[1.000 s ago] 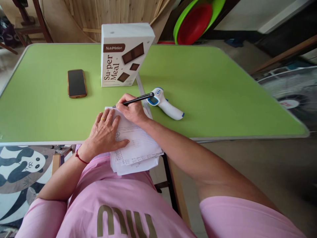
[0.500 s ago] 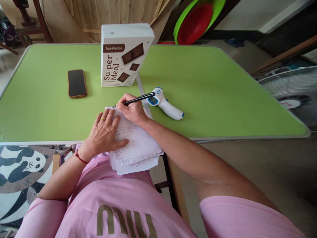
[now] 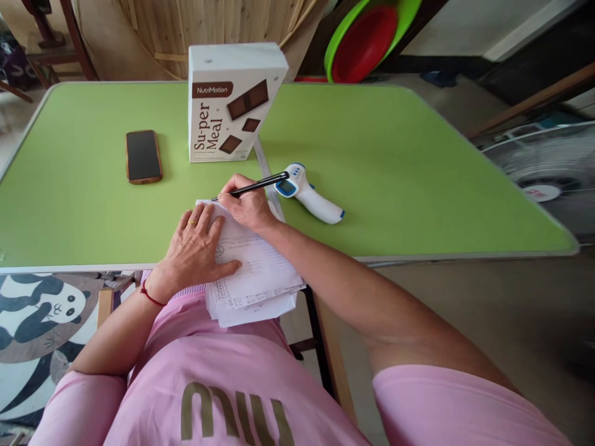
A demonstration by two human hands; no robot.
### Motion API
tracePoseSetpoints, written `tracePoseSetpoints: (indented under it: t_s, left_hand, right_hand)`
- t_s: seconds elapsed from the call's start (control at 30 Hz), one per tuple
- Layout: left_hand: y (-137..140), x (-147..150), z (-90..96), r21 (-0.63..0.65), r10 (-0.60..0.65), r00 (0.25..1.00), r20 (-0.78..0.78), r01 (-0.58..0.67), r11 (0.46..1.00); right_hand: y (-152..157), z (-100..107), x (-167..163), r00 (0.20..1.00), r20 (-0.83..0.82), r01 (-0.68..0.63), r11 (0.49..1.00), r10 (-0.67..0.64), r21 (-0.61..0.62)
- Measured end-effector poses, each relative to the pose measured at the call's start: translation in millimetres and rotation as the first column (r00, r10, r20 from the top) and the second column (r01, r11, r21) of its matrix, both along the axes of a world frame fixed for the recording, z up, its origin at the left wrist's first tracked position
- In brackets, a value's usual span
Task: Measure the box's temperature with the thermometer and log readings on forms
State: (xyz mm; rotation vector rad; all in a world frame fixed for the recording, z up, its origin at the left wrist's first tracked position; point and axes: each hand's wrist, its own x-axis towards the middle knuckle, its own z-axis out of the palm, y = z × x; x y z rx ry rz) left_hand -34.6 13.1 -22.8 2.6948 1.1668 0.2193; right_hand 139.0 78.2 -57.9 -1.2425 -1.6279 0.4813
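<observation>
A stack of papers [image 3: 253,266] with printed and handwritten lines lies at the table's near edge, its lower part hanging over toward my lap. Flat on its left side rests my left hand [image 3: 198,244], fingers stretched and thumb apart. My right hand [image 3: 246,204] grips a black pen [image 3: 264,182], whose tip is at the top left of the papers. Just right of that hand lies a white and blue infrared thermometer [image 3: 309,195]. Beyond the hands stands an upright white box [image 3: 237,105] printed "Su-per Meal".
A phone [image 3: 144,156] in a brown case lies left of the box on the green table [image 3: 395,179]. A seam crosses the tabletop beside the thermometer. Behind are red and green basins [image 3: 367,43]; a fan [image 3: 548,176] stands at the right.
The view has shifted very slightly. Both hands, the pen and the papers keep nearly the same places.
</observation>
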Motion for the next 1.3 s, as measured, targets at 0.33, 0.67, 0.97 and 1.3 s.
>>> tracePoseSetpoints:
  t_s: [0.33,0.67,0.97,1.3]
  left_hand:
    - [0.7,-0.7,-0.6,0.022,-0.007,1.0,-0.007,0.007,1.0]
    - [1.2,-1.0,-0.7,0.008,-0.007,1.0,0.012,0.007,1.0]
    - [1.0,-0.4,-1.0,0.003,-0.003,0.999,0.035,0.003,1.0]
    - [0.9,-1.5,-2.5,0.023,-0.008,1.0,0.015,0.008,1.0]
  right_hand:
    - [-0.7,0.8,-1.0,1.0,-0.019,0.013,1.0,-0.013,-0.006]
    - [-0.1,1.3,-1.5,0.999,0.008,0.038,0.999,-0.038,0.017]
    - [-1.4,2.0,-0.8,1.0,-0.009,0.014,1.0,-0.014,-0.011]
    - [-1.4,-2.0,-0.7,0.995,-0.064,0.077,0.997,-0.078,-0.013]
